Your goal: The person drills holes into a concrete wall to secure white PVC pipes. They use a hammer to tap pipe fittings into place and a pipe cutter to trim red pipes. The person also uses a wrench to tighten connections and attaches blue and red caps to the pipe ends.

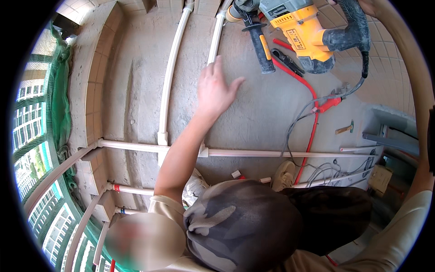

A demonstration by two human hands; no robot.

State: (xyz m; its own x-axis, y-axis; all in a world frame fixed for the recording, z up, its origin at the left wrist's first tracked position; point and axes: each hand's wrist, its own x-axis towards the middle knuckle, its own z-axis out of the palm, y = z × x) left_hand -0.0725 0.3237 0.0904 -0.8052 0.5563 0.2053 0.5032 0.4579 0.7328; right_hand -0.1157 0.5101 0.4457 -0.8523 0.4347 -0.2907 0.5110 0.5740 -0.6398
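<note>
Overhead, your left hand (216, 90) is spread open with its fingers splayed against the bare grey concrete surface (267, 113), gripping nothing, its palm lying just beside the right-hand one of two white plastic pipes (168, 77) that run up the concrete side by side. Your right hand (369, 6) sits at the very top edge of the view, closed around the black rear handle of the yellow and black rotary hammer drill (304, 35), though most of that hand is cut off by the frame. The drill hangs near the top right, its black side handle (261, 47) pointing down toward your left hand but well apart from it, and its grey power cord (317, 102) trails down across the concrete. A red pipe (311, 131) runs beneath the drill and down the surface, crossing a long white plastic pipe (272, 153) that lies horizontally across the middle and meets the upright pipes at tee fittings. Pale tiled wall (385, 77) lies to the right of the drill. Low in the view a dark camouflage-patterned cloth (240, 226) covers your front, and off to the left, past green safety netting (59, 104), tall buildings show far below.
</note>
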